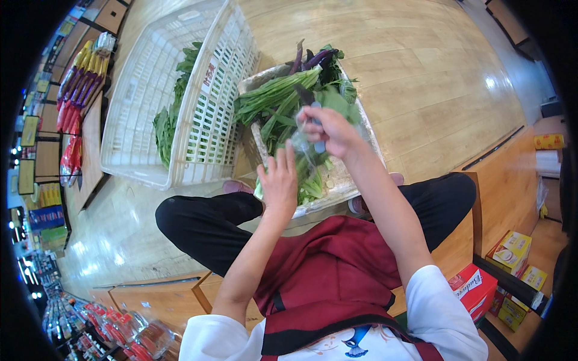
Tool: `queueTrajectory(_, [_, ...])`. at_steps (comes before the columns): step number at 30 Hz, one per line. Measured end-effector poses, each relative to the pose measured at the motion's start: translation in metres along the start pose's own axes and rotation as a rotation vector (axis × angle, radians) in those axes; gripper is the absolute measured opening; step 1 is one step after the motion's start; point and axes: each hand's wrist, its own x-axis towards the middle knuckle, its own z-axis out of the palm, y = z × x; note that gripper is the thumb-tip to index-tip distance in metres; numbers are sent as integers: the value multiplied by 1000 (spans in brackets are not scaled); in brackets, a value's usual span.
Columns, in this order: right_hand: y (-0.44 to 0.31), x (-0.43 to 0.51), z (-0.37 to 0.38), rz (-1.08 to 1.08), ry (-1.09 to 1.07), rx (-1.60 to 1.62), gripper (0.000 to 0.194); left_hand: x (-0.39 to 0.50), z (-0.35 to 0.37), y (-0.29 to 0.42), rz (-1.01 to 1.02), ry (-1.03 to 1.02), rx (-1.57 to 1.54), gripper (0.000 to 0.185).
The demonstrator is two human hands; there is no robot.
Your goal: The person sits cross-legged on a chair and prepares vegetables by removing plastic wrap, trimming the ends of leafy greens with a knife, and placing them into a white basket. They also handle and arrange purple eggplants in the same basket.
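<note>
Before me on the floor stands a white foam box [350,189] holding leafy greens, a bundle of long green stems [280,92] and purple eggplants [321,58]. My right hand [327,128] is closed around a knife with a light blue-grey handle [319,145]; its dark blade points up and left, and clear plastic hangs by the fingers. My left hand [279,180] lies lower left over the box's near left edge, fingers extended, against pale-stemmed greens. The hand hides whether it grips them. Motion blurs the plastic and the leaves near the right hand.
A tall white plastic crate [180,176] with leafy greens [168,131] inside stands close to the foam box's left side. Shelves of packaged goods line the far left. Wooden cabinetry [501,176] and a red carton [474,289] are at the right.
</note>
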Motion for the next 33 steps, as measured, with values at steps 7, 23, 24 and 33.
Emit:
queueTrajectory(7, [-43,65,-30,-91,151,-35,14,-26,-6,5,273,74,10,65])
queueTrajectory(23, [-19,17,-198,119,654,-1907,25,-36,-59,-93,-667,4,-1654,74])
queueTrajectory(24, [-11,20,-196,68,568,-1912,24,-35,-56,-92,-771,-93,-1880,68])
queueTrajectory(33, [68,27,-157,-41,119,-2318,13,-23,-29,-46,-703,-255,-2962,77])
